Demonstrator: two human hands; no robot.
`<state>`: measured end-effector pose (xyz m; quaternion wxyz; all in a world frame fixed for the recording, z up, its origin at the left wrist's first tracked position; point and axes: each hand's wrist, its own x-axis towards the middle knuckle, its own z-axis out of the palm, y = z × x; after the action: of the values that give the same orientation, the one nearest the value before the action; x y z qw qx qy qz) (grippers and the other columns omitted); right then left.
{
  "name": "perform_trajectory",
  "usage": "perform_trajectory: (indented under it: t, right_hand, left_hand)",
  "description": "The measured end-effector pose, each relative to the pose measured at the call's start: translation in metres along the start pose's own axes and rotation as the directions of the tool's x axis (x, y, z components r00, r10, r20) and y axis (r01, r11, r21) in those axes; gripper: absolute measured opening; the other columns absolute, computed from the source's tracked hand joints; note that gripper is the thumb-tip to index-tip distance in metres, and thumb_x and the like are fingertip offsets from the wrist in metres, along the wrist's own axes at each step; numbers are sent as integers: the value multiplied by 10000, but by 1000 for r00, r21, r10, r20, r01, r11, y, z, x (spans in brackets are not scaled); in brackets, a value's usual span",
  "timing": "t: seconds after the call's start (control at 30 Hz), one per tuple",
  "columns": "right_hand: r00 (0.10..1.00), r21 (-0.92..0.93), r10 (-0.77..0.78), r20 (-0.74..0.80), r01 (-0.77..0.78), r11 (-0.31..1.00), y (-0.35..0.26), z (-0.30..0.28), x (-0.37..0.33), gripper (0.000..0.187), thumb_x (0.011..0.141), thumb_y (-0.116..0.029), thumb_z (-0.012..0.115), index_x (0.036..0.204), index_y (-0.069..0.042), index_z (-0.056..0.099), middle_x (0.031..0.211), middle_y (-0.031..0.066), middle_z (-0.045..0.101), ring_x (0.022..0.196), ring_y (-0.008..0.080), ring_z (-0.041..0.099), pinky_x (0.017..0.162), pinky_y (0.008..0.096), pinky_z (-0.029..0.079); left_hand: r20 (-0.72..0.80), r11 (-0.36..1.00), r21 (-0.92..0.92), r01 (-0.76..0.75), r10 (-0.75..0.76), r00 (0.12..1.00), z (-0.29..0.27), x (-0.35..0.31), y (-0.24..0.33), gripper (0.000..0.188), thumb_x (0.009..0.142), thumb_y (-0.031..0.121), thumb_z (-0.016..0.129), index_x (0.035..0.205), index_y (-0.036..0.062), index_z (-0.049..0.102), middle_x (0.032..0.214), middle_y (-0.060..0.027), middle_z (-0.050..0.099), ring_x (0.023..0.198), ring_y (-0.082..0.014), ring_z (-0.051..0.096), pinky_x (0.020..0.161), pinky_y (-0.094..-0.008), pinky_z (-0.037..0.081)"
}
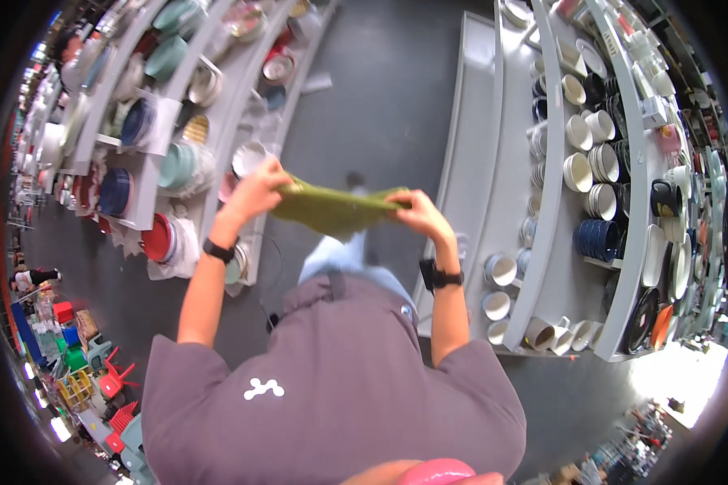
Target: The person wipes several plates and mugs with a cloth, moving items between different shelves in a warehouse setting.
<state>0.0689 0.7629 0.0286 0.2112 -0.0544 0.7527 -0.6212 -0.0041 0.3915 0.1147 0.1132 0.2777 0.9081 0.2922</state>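
Note:
A green cloth [340, 211] is stretched between my two hands, out in front of my body above the aisle floor. My left hand [259, 190] pinches its left corner, and my right hand [419, 215] grips the right corner. The cloth sags slightly in the middle, and its lower edge is blurred. Dark bands circle both of my wrists. Just left of my left hand, a white bowl [249, 158] sits on the shelf.
Shelves with plates and bowls line both sides of the aisle. Turquoise bowls [178, 167] and a red dish [160, 239] stand on the left. To the right are stacked white bowls [577, 172], blue bowls [597, 240] and mugs [560, 335]. Grey floor [380, 89] runs between them.

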Motion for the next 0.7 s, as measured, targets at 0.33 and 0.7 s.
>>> perform_trajectory:
  t: [0.33,0.7]
  right_hand:
    - [959,-797,16,-283,-244,553,-40,-108,129,238,791,-228,693,971,-83,748,1489,101,478,1495,309,223,1160,645,125]
    - [984,246,163,-73,-140,959,-112,-183,304,225,1001,-220,577,1081,-13,614,959,25,631,923,105,588,804,271,473]
  left_hand:
    - [-66,968,-241,-77,63,996,25,192,-56,232,685,88,697,901,18,651,1042,-107,676,963,-299,627,844,-386,503]
    - [-374,856,-516,25,-251,893,-39,409,-16,223,848,182,708,919,9,587,830,-168,642,758,-312,655,673,-378,502]
